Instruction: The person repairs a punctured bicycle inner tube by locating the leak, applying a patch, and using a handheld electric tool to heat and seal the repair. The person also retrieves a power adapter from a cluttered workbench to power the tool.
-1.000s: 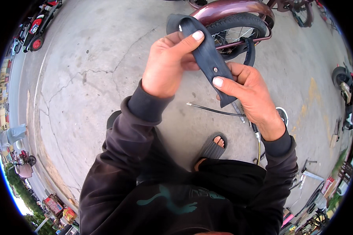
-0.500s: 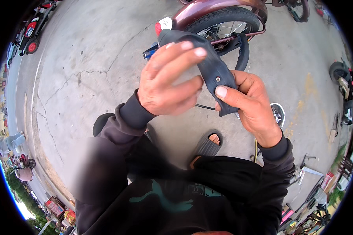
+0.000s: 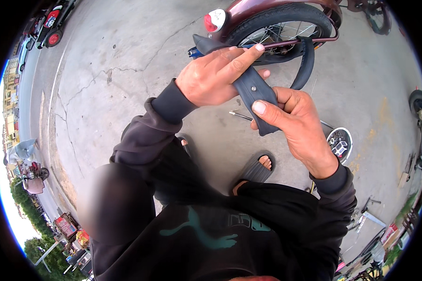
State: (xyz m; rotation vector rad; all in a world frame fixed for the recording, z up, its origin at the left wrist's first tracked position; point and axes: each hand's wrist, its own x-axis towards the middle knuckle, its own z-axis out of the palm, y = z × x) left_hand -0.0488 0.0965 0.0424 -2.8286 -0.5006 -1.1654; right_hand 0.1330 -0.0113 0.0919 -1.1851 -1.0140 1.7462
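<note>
A flattened black inner tube (image 3: 262, 100) stretches slantwise in front of me, with a small round metal piece on its surface. My right hand (image 3: 300, 124) pinches it near its lower end, thumb on top and fingers behind. Across its upper part lies my left hand (image 3: 215, 77), fingers over the rubber and a fingertip showing at the far side. The tube's far end pokes out beyond my left knuckles. More of the black tube (image 3: 305, 63) hangs in a loop by the bicycle wheel (image 3: 281, 30), behind my hands.
The maroon bicycle fender (image 3: 248, 11) and a red-and-white tail light (image 3: 214, 21) are ahead. A bowl of metal parts (image 3: 340, 144) sits right of my right wrist. My sandalled foot (image 3: 260, 166) is below. Tools (image 3: 368, 213) lie at the lower right.
My left hand, lifted and blurred over the tube before, now lies on it with a fingertip past its far edge. My right hand keeps its pinch. The view has shifted slightly.
</note>
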